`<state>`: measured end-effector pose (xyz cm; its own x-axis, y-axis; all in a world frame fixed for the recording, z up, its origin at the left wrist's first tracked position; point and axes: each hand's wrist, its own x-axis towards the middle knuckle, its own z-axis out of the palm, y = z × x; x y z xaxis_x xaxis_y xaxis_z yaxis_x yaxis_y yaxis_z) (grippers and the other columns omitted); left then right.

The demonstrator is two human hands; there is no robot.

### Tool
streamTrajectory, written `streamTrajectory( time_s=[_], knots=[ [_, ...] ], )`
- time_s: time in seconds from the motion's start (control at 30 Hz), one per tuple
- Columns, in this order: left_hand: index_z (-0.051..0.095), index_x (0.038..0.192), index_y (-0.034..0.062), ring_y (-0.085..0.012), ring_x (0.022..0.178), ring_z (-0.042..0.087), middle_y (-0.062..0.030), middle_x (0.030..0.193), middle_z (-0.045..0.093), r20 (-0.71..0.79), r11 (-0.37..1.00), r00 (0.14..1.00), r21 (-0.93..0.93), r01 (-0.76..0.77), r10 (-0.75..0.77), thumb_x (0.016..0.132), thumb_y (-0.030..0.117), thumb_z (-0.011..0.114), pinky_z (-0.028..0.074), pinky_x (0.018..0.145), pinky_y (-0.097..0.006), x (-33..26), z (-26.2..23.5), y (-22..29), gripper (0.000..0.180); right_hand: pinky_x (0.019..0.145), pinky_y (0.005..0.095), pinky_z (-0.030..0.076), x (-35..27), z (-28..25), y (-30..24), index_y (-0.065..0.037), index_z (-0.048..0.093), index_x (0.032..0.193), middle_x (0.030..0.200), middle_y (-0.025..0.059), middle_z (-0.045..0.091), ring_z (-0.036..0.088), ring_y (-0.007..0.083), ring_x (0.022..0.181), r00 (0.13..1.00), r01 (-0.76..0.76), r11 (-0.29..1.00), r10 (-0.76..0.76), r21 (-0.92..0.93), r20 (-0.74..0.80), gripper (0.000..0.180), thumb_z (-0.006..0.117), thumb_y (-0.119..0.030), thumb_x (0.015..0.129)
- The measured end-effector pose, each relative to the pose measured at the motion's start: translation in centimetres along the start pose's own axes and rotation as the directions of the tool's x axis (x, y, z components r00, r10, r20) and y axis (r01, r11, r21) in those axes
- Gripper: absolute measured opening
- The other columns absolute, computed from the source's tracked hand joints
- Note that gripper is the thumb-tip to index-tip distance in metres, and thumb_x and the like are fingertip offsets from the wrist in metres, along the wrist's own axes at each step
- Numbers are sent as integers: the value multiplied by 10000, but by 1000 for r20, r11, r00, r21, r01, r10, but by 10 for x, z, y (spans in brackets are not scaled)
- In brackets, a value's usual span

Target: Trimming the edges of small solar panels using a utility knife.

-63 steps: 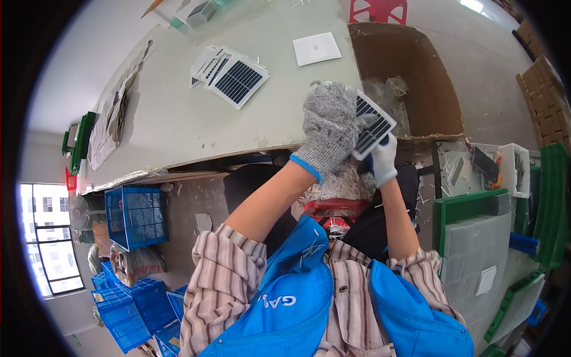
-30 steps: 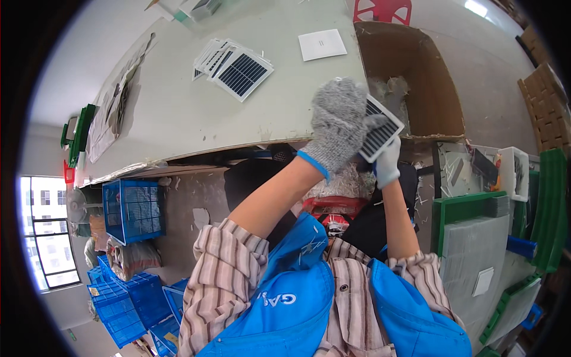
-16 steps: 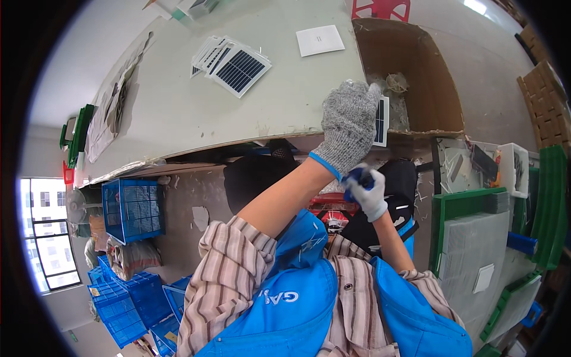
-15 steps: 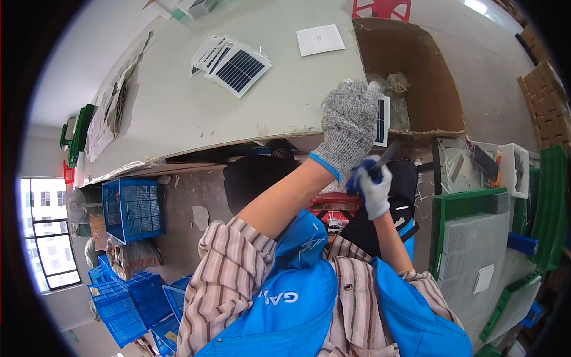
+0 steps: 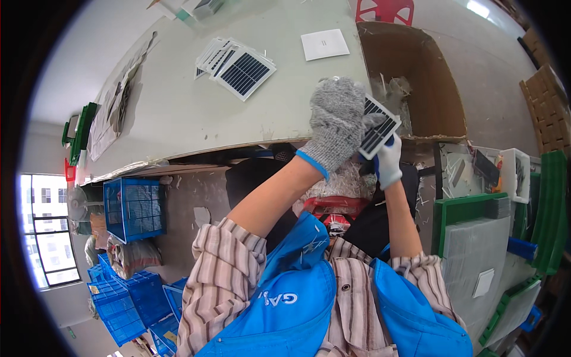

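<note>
My left hand (image 5: pixel 339 116), in a grey knitted glove with a blue cuff, grips a small solar panel (image 5: pixel 379 126). The panel has dark cells and a white border, and is held tilted beyond the table's front edge. Close under its lower right corner is my right hand (image 5: pixel 389 162), in a white glove with blue-coated fingers. Those fingers are curled and partly hidden by the panel, and I cannot make out the tool in them. Several similar solar panels (image 5: pixel 244 72) lie in an overlapping pile on the table.
The pale table (image 5: pixel 178 113) bears a white booklet (image 5: pixel 325 44). An open cardboard box (image 5: pixel 437 89) with clear plastic scraps adjoins its right side. Below my hands are heaped white trimmings (image 5: pixel 342 181) and a red container (image 5: pixel 336 205). Green-edged trays (image 5: pixel 441 238) stand right, blue crates (image 5: pixel 134 208) left.
My left hand has shifted slightly left and turned the panel from upright to slanted. My right hand has moved up against the panel; the blade seen at it before no longer shows.
</note>
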<state>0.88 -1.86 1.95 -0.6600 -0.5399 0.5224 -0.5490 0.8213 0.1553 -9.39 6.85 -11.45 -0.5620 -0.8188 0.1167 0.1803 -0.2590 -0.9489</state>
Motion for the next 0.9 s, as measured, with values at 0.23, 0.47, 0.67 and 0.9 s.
streamTrajectory(
  time_s=[0.23, 0.47, 0.67, 0.9],
  knots=[
    [626, 1006, 68, -304, 924, 580, -115, 933, 603, -94, 990, 986, -12, -143, 141, 756, 156, 624, 466, 812, -447, -5, 6, 11, 265, 531, 228, 467, 1, -13, -22, -3, 644, 866, 705, 10, 628, 572, 66, 579, 994, 20, 998, -13, -64, 111, 101, 624, -100, 852],
    [637, 1016, 83, -264, 928, 576, -89, 926, 590, 35, 987, 986, -16, -161, 161, 771, 177, 611, 474, 766, -416, -5, 8, 8, 263, 592, 226, 477, -74, 24, -55, 3, 625, 707, 612, 18, 587, 552, 80, 594, 868, 51, 927, 143, -372, 475, 53, 603, 19, 752],
    [586, 1119, 45, -329, 1002, 543, -150, 1011, 572, 43, 999, 998, -6, -53, 53, 764, 157, 592, 439, 837, -478, -7, 5, 14, 371, 741, 282, 506, -68, 21, -16, 12, 484, 1170, 909, 114, 629, 638, 182, 775, 960, 6, 937, -103, -350, -260, 355, 605, 5, 836],
    [572, 1134, 27, -360, 1100, 507, -183, 1110, 555, 66, 997, 995, -20, -69, 71, 757, 152, 580, 388, 926, -489, -5, 15, 17, 398, 812, 318, 496, 19, 28, 39, 2, 450, 1221, 1054, 117, 612, 617, 195, 912, 956, 140, 911, -22, 388, -293, 450, 656, -68, 826]
  ],
)
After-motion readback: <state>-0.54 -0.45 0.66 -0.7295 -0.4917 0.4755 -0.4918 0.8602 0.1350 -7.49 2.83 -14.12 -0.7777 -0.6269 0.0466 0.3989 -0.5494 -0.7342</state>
